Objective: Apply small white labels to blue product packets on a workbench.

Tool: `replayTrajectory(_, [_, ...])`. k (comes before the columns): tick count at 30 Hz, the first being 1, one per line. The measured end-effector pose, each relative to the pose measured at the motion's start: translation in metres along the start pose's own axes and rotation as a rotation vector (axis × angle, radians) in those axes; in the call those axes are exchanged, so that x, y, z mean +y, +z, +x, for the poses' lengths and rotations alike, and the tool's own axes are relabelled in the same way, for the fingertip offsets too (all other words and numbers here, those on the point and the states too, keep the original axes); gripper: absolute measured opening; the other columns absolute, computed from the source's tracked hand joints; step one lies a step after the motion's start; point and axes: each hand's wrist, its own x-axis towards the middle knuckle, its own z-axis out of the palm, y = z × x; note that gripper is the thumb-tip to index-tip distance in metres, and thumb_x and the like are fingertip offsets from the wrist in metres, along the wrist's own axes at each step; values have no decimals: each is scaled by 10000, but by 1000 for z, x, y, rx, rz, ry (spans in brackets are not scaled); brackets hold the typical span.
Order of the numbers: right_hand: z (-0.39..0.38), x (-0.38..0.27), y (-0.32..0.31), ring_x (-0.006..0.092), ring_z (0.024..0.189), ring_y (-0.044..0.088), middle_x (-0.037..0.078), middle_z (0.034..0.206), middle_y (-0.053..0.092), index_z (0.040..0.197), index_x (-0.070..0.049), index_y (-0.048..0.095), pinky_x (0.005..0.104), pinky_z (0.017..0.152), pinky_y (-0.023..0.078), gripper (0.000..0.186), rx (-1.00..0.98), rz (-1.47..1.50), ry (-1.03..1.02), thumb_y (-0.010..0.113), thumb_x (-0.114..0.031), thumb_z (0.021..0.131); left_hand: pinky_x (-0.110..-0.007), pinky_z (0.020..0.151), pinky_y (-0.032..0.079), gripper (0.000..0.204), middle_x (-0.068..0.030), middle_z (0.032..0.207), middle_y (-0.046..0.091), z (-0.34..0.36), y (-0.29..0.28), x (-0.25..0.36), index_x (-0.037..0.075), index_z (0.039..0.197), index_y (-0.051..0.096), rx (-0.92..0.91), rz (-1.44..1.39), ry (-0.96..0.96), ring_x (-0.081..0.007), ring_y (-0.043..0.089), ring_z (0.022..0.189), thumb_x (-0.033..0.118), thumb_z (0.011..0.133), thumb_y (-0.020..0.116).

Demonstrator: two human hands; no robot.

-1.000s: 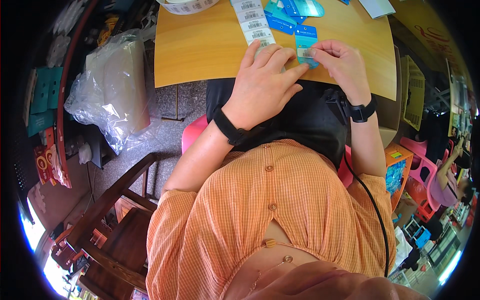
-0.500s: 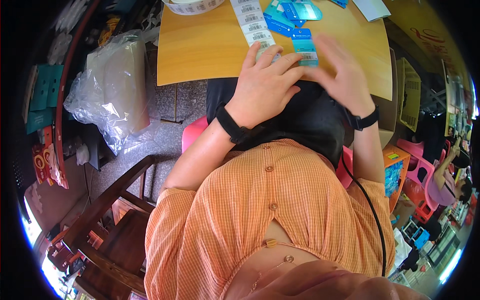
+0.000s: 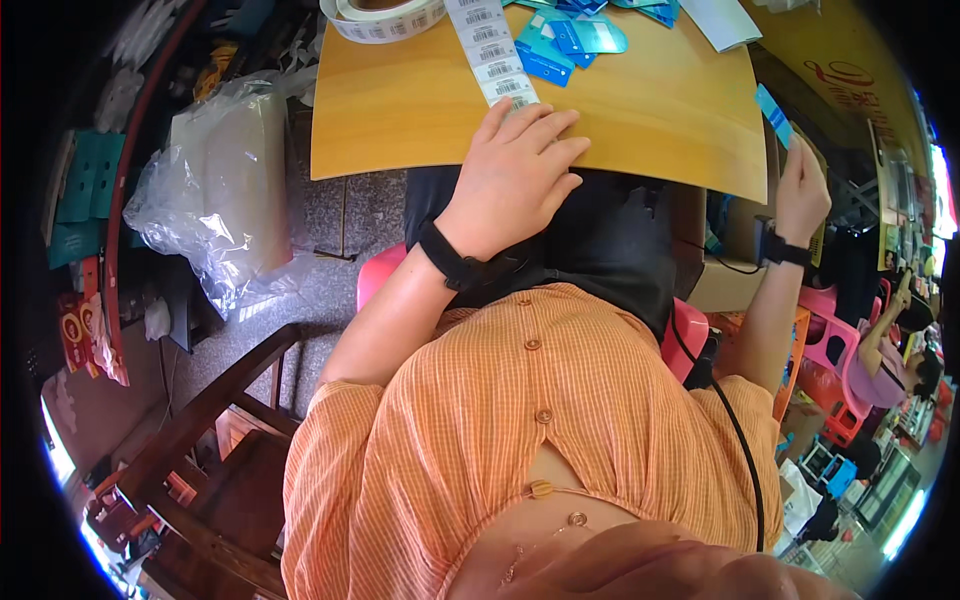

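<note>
My left hand lies flat at the near edge of the wooden table, its fingers stretched out. Its fingertips touch the end of a strip of white barcode labels. That strip runs away from me, beside the label roll at the far left of the table. Off the table's right edge, my right hand pinches a blue-and-teal card by one end. A loose pile of blue and teal cards lies at the far middle of the table.
A white sheet or booklet lies at the table's far right. Left of it stands a clear plastic bag with a large pale object inside. A dark wooden chair is at my lower left. Boxes, pink chairs and another person are to the right.
My right hand has swung right and away from my left, carrying the card off the near table edge. My left hand has moved slightly, staying by the label strip.
</note>
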Motion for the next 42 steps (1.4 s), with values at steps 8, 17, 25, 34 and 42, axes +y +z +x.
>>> replayTrajectory(8, [44,-78,63,334,1361,635,129,1419,713,1379,-75,712,426,1145,501,394,-371,247,-600,687,-308,1062,-585,1201,407,381,-88,1429,672,-1,-1,1,129,1280,731,14,-1,13,-330,586,1362,196,908,783])
replayTrajectory(17, [86,-171,126,271,1135,655,121,1266,682,1241,-31,697,379,968,532,467,-743,389,-626,859,-322,914,-492,1122,505,380,-126,1306,730,1,-7,-18,73,1247,736,93,-158,-15,-376,632,1289,-34,886,682])
replayTrajectory(25, [36,-146,77,129,712,654,72,897,738,1169,-30,664,292,635,533,414,-865,625,-96,846,-311,924,-506,1152,465,319,-103,1299,736,2,-7,-24,67,1179,772,193,0,-150,-343,635,1287,45,869,699])
replayTrajectory(34, [-19,-141,26,268,751,712,106,849,749,1403,-124,675,390,708,553,512,-615,393,-97,788,-403,989,-507,1018,506,261,-136,1271,742,4,-5,-31,43,1164,764,175,70,-26,-388,657,1200,43,914,691])
replayTrajectory(42, [-47,-147,23,280,947,727,79,1140,769,1220,-112,776,380,845,600,302,-404,608,-370,822,-235,948,-486,1039,500,238,-68,1235,772,7,-4,-33,96,1135,788,166,98,-42,-336,676,1184,71,921,687])
